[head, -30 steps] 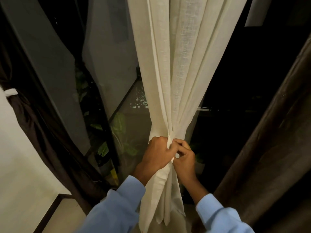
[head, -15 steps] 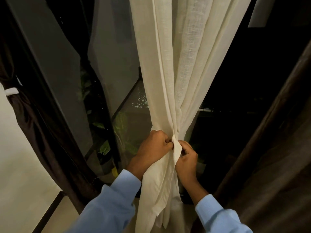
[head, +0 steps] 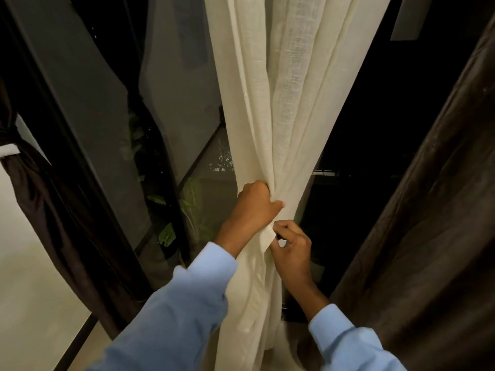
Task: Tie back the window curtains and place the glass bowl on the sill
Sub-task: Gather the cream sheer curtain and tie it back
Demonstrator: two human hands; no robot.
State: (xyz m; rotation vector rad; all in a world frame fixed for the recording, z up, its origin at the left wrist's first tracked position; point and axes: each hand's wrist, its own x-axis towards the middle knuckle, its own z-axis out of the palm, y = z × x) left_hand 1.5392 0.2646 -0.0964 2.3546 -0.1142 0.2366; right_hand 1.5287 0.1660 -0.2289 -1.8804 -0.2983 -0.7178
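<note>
Left grip (head: 254, 207) is closed tight round the gathered cream curtain (head: 289, 103); at its 5 o'clock, right grip (head: 290, 249) pinches a white fabric tab (head: 267, 236).

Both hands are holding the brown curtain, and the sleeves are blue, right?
Not quite. The head view shows the left hand and right hand holding the cream curtain, not a brown one. The brown curtain hangs untouched at the right. The sleeves are blue.
</note>
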